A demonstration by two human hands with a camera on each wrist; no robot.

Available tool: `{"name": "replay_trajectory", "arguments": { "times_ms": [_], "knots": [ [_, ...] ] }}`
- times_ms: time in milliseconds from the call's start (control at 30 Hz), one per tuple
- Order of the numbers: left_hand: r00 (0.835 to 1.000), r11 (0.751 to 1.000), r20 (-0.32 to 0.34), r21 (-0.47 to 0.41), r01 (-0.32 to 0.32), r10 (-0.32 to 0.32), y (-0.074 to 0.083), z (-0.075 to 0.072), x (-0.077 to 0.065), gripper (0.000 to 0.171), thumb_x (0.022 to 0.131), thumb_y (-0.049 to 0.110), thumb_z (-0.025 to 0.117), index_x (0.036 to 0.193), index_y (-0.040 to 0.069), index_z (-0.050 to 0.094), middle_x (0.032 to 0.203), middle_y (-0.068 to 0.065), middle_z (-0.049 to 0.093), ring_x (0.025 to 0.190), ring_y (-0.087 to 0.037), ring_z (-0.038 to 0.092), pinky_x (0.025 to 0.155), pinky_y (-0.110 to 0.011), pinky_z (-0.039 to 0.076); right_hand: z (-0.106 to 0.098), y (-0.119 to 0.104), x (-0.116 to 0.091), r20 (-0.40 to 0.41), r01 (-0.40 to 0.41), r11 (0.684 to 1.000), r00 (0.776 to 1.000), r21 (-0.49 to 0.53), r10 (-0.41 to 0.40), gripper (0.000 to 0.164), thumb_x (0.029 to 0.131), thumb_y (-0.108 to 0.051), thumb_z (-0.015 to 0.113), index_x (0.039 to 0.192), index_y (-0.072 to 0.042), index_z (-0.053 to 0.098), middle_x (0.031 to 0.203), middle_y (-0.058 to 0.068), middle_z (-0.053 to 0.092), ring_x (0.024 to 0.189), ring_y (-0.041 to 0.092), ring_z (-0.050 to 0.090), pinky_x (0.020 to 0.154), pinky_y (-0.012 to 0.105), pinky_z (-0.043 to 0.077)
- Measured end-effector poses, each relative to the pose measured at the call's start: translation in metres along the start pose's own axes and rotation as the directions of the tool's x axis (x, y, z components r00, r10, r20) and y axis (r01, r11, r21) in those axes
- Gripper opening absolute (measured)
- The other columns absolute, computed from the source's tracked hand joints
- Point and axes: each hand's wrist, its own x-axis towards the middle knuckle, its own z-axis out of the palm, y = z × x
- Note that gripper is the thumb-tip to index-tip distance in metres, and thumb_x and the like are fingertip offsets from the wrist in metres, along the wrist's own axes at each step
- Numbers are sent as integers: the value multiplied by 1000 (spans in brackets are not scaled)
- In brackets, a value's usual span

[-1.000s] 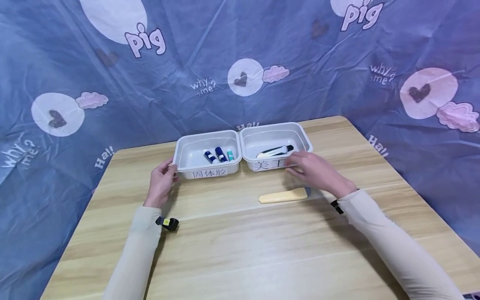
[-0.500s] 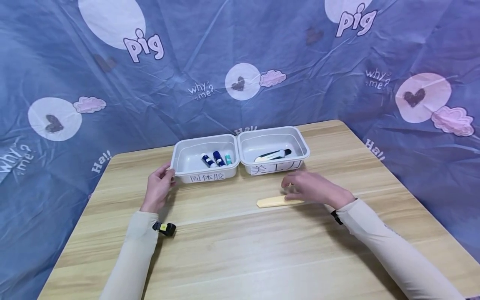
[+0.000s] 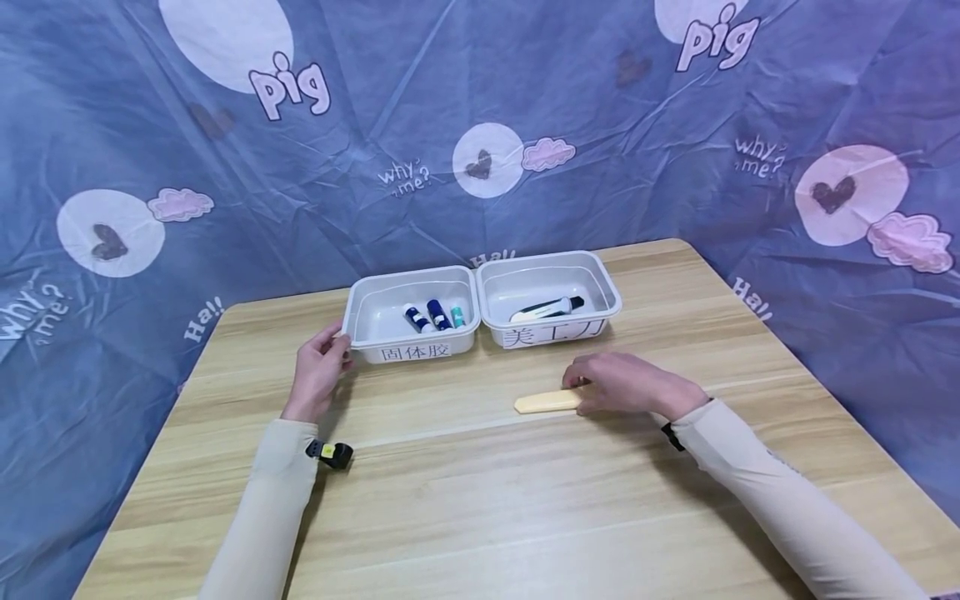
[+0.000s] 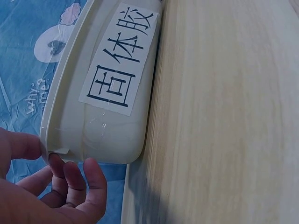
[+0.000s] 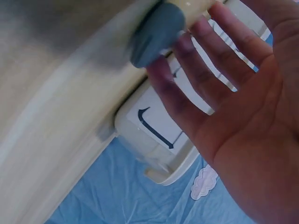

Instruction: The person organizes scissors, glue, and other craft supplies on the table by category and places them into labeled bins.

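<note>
My right hand (image 3: 632, 383) is over a yellow utility knife (image 3: 542, 402) lying on the table, thumb on the near side and fingers on the far side. In the right wrist view the fingertips meet the knife's blue-grey end (image 5: 161, 35) and its yellow body. My left hand (image 3: 318, 377) holds the front left corner of the left plastic bin (image 3: 373, 312); the left wrist view has the thumb at the rim and curled fingers against the wall. Three glue sticks (image 3: 438, 315) lie in that bin. The right bin (image 3: 517, 285) contains white-and-black utility knives (image 3: 553, 308).
Both bins stand side by side at the table's back edge, each with a paper label (image 3: 415, 353) in Chinese characters on its front. A blue printed cloth (image 3: 360, 208) hangs behind the wooden table (image 3: 465, 500).
My right hand has come down from the right bin's front to the yellow utility knife and closed its fingers about it. The left hand keeps its hold on the left bin.
</note>
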Motion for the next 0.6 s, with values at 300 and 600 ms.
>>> {"name": "replay_trajectory", "arguments": {
  "times_ms": [300,600],
  "knots": [
    [1000,1000,-8,-2,2,-2,-1,1,0,45,106,15,52,150,8,51,93,3,50,86,-9,53,77,-19,58,3,0,-1,-7,9,999,1000,-31,-10,25,82,-18,86,104,-18,74,97,-10,69,83,7,60,75,33,56],
    [1000,1000,-12,-4,1,-1,-2,2,1,45,106,15,52,150,8,51,92,3,50,87,-10,54,77,-20,58,-1,-1,5,-11,25,998,1000,-51,-26,29,83,-20,85,108,-15,73,99,-8,70,82,5,59,74,32,57]
  ]
}}
